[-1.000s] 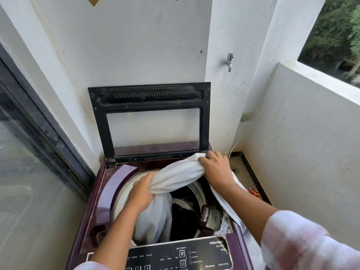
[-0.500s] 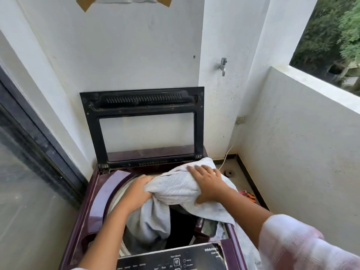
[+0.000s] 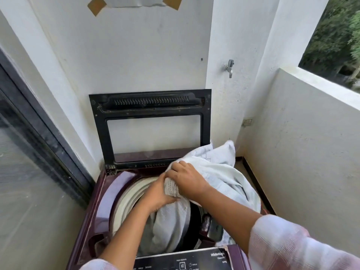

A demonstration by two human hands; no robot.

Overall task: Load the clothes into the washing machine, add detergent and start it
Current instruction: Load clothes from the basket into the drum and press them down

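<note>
A maroon top-loading washing machine (image 3: 101, 193) stands below me with its black-framed lid (image 3: 150, 106) raised against the wall. A large pale white cloth (image 3: 218, 172) lies bunched over the drum opening (image 3: 126, 199), part hanging down into the drum and part draped over the machine's right side. My left hand (image 3: 157, 197) grips the cloth from the left over the drum. My right hand (image 3: 187, 178) clutches the same cloth just above and to the right, touching my left hand. The control panel (image 3: 181, 263) shows at the bottom edge.
A metal tap (image 3: 229, 68) juts from the white pillar behind the machine. A low white balcony wall (image 3: 303, 152) closes the right side, and a dark-framed glass door (image 3: 29, 172) runs along the left. A narrow strip of floor (image 3: 251, 178) lies right of the machine.
My hands have come together over the drum, gathering the cloth between them. The right hand moved left and now clutches the cloth; more fabric is heaped on the machine's right side.
</note>
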